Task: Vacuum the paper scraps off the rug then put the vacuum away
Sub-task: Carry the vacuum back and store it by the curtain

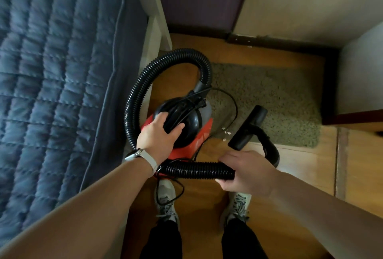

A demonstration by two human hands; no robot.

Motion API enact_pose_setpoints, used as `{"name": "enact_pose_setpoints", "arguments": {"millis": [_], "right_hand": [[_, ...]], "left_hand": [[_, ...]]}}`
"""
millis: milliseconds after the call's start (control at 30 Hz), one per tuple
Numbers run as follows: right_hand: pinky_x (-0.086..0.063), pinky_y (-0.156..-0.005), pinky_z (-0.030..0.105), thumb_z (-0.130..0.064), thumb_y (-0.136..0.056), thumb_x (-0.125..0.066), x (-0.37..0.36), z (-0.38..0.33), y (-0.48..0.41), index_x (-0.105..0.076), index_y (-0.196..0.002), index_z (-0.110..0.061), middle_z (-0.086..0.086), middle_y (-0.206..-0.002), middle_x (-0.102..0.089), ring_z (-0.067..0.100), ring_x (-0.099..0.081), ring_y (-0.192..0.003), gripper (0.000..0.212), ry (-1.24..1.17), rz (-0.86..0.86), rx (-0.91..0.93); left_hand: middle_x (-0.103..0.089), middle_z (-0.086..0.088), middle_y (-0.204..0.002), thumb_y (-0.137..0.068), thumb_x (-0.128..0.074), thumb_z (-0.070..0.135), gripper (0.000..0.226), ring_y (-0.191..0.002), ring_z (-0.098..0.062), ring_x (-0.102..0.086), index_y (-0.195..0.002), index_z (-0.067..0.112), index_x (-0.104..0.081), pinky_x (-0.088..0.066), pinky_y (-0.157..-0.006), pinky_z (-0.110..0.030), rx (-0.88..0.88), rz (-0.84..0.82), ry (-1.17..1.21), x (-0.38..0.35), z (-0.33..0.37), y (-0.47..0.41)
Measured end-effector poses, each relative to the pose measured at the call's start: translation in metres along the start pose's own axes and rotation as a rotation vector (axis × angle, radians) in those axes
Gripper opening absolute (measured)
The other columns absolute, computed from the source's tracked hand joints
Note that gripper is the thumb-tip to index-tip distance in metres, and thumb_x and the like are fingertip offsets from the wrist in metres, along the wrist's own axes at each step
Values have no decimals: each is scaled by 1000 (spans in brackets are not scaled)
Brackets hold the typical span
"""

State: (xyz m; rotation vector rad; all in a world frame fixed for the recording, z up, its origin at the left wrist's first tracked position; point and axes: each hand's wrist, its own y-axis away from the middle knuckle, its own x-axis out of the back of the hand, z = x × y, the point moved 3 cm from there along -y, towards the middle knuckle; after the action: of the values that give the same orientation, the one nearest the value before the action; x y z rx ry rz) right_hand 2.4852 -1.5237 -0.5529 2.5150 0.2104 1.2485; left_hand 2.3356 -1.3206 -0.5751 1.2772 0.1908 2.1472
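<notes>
Ahead: paper scraps [226, 132] at the rug's [269, 97] near corner, just left of the nozzle [247, 128].
Right grip [246, 172]: wrapped round the hose [196, 169], nearer them.
Left grip [157, 136]: clasping the vacuum [190, 122] by its handle.

The vacuum [193, 120] has a glossy black plastic dome over a smooth red plastic shell. Its hose [132, 101] is ribbed black plastic with a faint sheen; the nozzle [246, 128] looks matt. Right of the vacuum the rug [269, 97] shows rough, nubby pile. The floor [207, 207] is smooth, lightly glossy wood. Left of the vacuum, the bedspread [51, 72] is quilted cloth.
</notes>
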Motion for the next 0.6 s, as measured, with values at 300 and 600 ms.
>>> {"name": "enact_pose_setpoints", "arguments": {"millis": [300, 600], "right_hand": [[-45, -54, 23, -54, -84, -53, 87, -55, 49, -63, -86, -29, -16, -73, -44, 4, -42, -61, 27, 20, -87, 38], [-16, -53, 5, -50, -76, -64, 162, -98, 87, -63, -82, -30, -15, -71, -53, 4, -48, -62, 21, 44, 6, 103]], "left_hand": [[-59, 26, -84, -85, -63, 63, 52, -75, 5, -56, -127, 33, -57, -49, -65, -19, -38, -61, 31, 64, 64, 57], [-60, 26, -90, -84, -66, 60, 50, -80, 7, -57, -126, 34, -60, -44, -67, -11, -69, -98, 90, 103, 136, 91]]}}
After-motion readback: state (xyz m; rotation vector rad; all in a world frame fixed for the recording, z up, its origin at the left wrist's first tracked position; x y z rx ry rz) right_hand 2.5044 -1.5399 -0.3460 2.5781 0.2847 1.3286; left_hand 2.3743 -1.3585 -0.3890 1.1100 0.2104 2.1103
